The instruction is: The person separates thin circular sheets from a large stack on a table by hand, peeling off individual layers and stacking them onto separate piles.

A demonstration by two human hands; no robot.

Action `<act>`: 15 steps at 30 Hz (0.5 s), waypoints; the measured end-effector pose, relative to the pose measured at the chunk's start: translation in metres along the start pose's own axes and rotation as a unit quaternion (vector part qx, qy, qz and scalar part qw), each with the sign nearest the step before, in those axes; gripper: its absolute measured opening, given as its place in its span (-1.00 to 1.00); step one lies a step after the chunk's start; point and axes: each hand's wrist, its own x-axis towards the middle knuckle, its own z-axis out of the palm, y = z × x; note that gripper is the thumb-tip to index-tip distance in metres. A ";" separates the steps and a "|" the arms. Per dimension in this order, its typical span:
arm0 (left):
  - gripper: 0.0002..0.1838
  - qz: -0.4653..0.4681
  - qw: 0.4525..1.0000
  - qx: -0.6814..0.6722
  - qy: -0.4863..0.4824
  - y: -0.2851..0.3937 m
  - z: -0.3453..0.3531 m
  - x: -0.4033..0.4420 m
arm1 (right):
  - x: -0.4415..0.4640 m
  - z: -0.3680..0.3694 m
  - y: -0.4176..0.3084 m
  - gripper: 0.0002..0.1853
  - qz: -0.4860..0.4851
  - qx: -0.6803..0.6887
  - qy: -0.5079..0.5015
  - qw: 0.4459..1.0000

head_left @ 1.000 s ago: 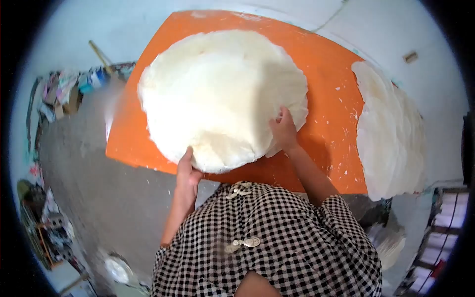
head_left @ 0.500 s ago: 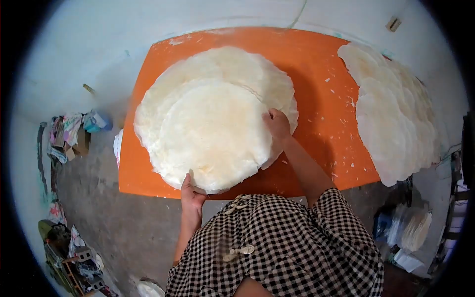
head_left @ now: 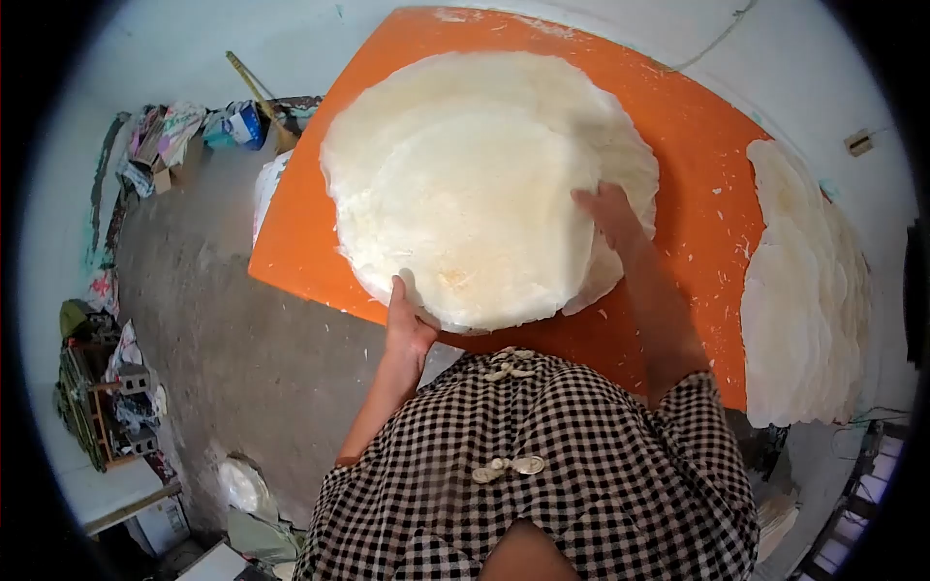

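Observation:
A stack of large, thin, cream-coloured round flatbreads lies on an orange table, its sheets slightly offset. My left hand grips the near left edge, thumb on top and fingers hidden underneath. At the right side, my right hand holds the edge of an upper flatbread, its fingertips partly out of sight. A paler, wrinkled patch shows near the front rim. Lower sheets stick out beyond the right hand.
More overlapping flatbreads hang over the table's right end. Flakes are scattered on the orange surface. A white wall stands behind. On the floor at left are a cardboard box with cloths, a broom and a cluttered rack.
The camera view has turned, so the table appears tilted and higher. The upper flatbread now covers more of the sheets beneath. Both hands stay at its edges.

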 end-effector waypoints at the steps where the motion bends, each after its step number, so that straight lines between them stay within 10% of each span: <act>1: -0.38 0.012 1.000 -0.013 -0.010 0.001 -0.002 0.001 | 0.001 0.008 -0.024 -0.64 -0.008 -0.043 -0.019 0.999; 3: -0.33 0.028 0.998 -0.035 -0.033 -0.001 -0.006 0.004 | 0.007 0.033 -0.065 -0.70 -0.075 -0.111 -0.015 0.991; 9: -0.25 -0.018 0.993 -0.075 -0.087 0.000 -0.011 0.007 | -0.027 0.046 -0.082 -0.73 -0.132 0.260 0.080 0.953; 15: -0.21 0.003 0.995 -0.080 -0.063 -0.004 -0.013 0.006 | -0.054 0.042 0.048 -0.64 0.126 0.072 0.110 0.983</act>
